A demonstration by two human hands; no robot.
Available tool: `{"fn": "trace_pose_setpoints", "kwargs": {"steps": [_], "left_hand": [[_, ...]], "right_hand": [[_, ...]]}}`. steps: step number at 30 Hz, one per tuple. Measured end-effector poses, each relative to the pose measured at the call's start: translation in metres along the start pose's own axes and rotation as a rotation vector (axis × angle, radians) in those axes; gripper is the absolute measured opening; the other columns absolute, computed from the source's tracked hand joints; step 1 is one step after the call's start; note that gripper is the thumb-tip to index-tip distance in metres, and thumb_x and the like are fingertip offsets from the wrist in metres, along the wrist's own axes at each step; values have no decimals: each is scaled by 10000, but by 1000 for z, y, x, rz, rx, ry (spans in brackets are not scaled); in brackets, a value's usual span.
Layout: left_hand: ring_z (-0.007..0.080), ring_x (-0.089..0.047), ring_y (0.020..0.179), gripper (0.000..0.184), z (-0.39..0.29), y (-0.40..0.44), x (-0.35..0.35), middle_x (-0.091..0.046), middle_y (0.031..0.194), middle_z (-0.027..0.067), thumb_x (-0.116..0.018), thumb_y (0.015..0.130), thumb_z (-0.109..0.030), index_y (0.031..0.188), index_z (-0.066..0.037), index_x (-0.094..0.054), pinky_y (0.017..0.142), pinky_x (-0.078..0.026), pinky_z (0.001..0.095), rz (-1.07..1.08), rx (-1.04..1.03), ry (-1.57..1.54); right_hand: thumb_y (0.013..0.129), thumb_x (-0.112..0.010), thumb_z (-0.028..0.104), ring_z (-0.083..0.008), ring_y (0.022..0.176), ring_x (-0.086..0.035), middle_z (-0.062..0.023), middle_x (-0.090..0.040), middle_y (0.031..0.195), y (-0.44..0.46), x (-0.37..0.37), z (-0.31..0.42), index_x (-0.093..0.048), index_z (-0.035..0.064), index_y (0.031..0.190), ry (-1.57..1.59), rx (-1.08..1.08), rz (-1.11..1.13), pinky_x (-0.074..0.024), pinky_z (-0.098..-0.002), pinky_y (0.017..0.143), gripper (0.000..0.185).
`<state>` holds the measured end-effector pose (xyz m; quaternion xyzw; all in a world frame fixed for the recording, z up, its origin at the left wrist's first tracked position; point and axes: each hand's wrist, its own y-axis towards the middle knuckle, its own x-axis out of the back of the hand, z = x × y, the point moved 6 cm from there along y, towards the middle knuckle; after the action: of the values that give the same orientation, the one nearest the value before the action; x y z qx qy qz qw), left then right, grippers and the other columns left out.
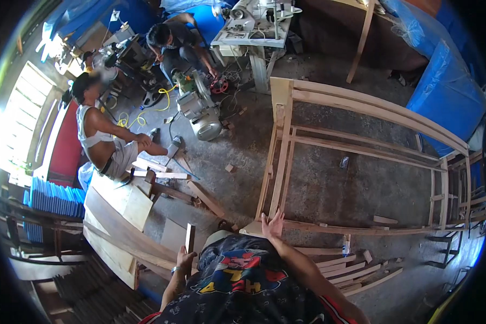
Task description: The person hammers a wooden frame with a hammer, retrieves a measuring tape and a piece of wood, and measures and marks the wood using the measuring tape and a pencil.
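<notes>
pale timber made up the bare rectangular frame (283, 156), which spanned the right half of the view. a person in a white top (98, 132) sat at the left, hands near one knee. the motor-driven machine (197, 110) stood on the concrete floor at upper centre. loose wood strips (344, 271) lay at lower right. the right hand (273, 224) was open, fingers spread, by the frame's near left corner; whether it touched could not be told. the left hand (185, 259) was closed around a short wooden piece (190, 238), held upright at lower centre.
</notes>
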<state>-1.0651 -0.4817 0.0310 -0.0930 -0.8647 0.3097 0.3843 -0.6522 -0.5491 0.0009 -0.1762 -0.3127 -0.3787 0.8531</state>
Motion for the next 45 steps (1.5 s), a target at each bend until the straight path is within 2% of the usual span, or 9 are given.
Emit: {"fn": "trace_pose_setpoints", "kwargs": {"steps": [6,10,13,18,21,27,33,41,45], "left_hand": [[149,-483,703,421,-36,-27,-23,-513,730,65,-641,533,-118,908,-27,-473,616,-405,279,32,-35,64],[158,-486,711,436,-37,-35,-30,-519,735,62,-642,535,-116,926,-30,-471,637,-407,275,47,-28,-103],[173,-458,781,418,-70,-55,-20,-506,824,81,-630,554,-103,918,-4,-451,694,-381,265,21,-88,-56],[170,-494,709,450,-39,-40,-20,-525,731,67,-663,528,-141,918,-23,-471,634,-409,280,-2,-199,-55],[176,-494,711,446,-15,-24,-19,-529,734,85,-674,527,-172,893,-14,-476,633,-409,287,8,-162,190],[184,-498,719,439,2,-3,-22,-533,747,101,-678,527,-198,872,-10,-482,641,-408,291,112,-115,50],[154,-451,671,421,14,17,-3,-495,737,46,-668,551,-119,910,-15,-476,602,-390,271,145,-164,48],[192,-523,725,405,79,66,23,-554,767,88,-672,542,-153,881,-25,-491,641,-424,297,215,7,-94],[197,-522,722,420,68,74,42,-552,763,94,-674,528,-167,877,-26,-488,645,-421,303,206,30,-64]], "right_hand": [[734,-559,303,-397,984,-412,-259,-365,1098,2,10,1,-216,-9,1218,93,-21,42,-368,-442,825,670],[734,-560,305,-399,988,-410,-259,-362,1102,6,11,1,-215,-8,1219,103,-23,59,-370,-443,822,672],[734,-560,313,-393,1007,-391,-255,-358,1119,1,7,2,-220,-20,1211,114,-25,73,-352,-434,842,674],[734,-559,326,-380,1042,-354,-247,-357,1139,-1,8,6,-235,-50,1189,162,-54,70,-314,-416,885,673],[735,-557,323,-379,1044,-355,-249,-362,1133,-2,5,10,-237,-55,1184,131,-75,77,-317,-411,885,668],[743,-525,372,-382,980,-428,-250,-406,1072,-4,-4,9,-281,-50,1167,-70,28,11,-393,-404,802,647],[749,-523,347,-373,1000,-413,-249,-404,1084,-12,-10,19,-282,-73,1158,-174,-28,-11,-373,-394,835,633],[784,-481,273,-372,1031,-402,-257,-389,1133,-14,-30,15,-270,-69,1180,-215,-67,-12,-340,-377,885,565],[789,-472,260,-363,1050,-396,-255,-385,1145,-8,-37,27,-267,-67,1187,-226,-104,3,-339,-372,891,554]]}}
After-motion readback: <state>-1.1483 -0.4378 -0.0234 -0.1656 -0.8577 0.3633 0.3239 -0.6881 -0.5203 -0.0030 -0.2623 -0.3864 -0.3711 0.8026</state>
